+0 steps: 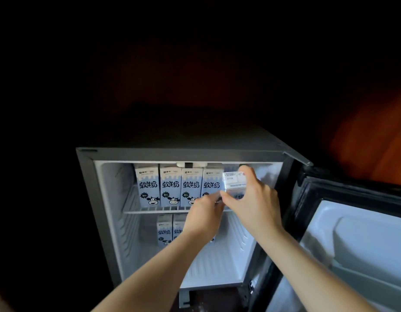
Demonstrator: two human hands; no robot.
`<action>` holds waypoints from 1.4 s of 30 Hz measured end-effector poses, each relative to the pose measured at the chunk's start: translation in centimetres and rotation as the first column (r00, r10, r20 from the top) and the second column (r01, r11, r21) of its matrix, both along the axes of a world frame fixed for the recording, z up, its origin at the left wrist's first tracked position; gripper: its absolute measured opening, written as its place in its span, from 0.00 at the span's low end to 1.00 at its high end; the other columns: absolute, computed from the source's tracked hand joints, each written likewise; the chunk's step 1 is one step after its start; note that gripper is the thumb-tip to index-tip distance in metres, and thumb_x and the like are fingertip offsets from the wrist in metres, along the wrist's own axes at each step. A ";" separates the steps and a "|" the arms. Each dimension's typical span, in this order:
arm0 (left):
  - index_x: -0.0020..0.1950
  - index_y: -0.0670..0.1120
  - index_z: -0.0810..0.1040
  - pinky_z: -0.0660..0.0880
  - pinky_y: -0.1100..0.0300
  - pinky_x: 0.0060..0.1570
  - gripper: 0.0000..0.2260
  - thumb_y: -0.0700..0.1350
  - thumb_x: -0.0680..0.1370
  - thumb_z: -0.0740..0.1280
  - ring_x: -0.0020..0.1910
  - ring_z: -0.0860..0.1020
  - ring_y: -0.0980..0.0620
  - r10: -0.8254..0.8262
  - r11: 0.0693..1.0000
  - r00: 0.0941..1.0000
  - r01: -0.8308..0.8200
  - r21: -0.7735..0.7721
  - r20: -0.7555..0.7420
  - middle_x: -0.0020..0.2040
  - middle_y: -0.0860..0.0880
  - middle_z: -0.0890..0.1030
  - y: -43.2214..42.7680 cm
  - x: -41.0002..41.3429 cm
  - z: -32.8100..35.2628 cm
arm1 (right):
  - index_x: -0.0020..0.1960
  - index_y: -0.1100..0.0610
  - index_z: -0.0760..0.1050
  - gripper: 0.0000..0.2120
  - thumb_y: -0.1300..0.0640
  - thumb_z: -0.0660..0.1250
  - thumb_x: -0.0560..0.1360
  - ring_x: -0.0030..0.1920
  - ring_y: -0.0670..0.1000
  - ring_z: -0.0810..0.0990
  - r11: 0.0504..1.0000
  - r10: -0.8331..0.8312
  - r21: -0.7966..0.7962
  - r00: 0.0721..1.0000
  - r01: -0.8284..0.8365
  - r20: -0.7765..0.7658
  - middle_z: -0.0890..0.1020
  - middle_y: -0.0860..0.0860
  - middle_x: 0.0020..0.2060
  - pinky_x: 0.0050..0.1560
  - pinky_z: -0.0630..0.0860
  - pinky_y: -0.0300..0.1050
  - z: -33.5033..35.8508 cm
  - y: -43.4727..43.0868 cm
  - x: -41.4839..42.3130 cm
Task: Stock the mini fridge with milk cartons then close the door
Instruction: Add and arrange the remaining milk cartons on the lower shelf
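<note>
Four blue cow-print cartons [179, 185] line the shelf [132, 211], two lower cartons [164, 230] beneath. The right hand [251, 199] grips a fifth carton [234, 181] at the shelf's right end; the left hand [206, 212] has an unclear grip.

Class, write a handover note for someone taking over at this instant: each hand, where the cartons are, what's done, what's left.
Right hand holds a carton at the top shelf's right end. Left hand is at that carton's lower corner; its grip is unclear.
Done: four cartons stand on the top shelf, at least two cartons below.
Left: seat this carton, then close the open door.
</note>
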State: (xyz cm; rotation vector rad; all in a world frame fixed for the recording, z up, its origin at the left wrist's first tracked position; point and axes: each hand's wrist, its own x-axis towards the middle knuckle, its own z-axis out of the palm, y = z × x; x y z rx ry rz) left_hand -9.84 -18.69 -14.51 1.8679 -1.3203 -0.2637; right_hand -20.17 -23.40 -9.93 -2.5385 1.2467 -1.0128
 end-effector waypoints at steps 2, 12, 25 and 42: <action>0.55 0.46 0.78 0.72 0.58 0.40 0.11 0.40 0.80 0.57 0.39 0.76 0.48 -0.049 0.999 0.999 0.050 -0.016 0.010 0.45 0.44 0.82 -0.6 0.2 -0.3 | 0.63 0.53 0.67 0.25 0.45 0.69 0.71 0.48 0.61 0.81 0.999 -0.023 0.027 1.000 0.022 0.014 0.83 0.55 0.48 0.39 0.74 0.46 -0.6 -0.9 -0.1; 0.71 0.46 0.69 0.70 0.60 0.59 0.18 0.42 0.81 0.57 0.63 0.75 0.49 -0.065 0.998 0.997 0.066 0.013 -0.048 0.65 0.46 0.75 -2.3 0.5 -1.0 | 0.60 0.52 0.72 0.22 0.50 0.71 0.68 0.53 0.56 0.78 0.982 -0.079 0.185 0.976 0.041 0.205 0.80 0.51 0.52 0.45 0.73 0.43 -1.6 -4.3 1.5; 0.67 0.45 0.72 0.73 0.59 0.60 0.15 0.42 0.79 0.61 0.60 0.76 0.52 -0.020 0.998 0.998 0.017 -0.053 -0.054 0.62 0.46 0.75 -2.5 0.3 -1.3 | 0.67 0.53 0.66 0.26 0.56 0.71 0.72 0.48 0.53 0.79 0.970 0.064 0.216 0.974 -0.112 0.217 0.79 0.51 0.52 0.48 0.74 0.42 -3.4 -5.6 1.7; 0.64 0.43 0.69 0.73 0.55 0.60 0.14 0.41 0.79 0.61 0.61 0.73 0.50 -0.036 0.999 0.999 0.036 -0.013 -0.004 0.62 0.46 0.74 -2.7 1.3 -1.9 | 0.48 0.61 0.74 0.03 0.63 0.66 0.74 0.41 0.57 0.80 0.969 -0.032 0.249 0.991 -0.001 0.128 0.81 0.56 0.40 0.44 0.78 0.54 -8.2 -6.9 2.6</action>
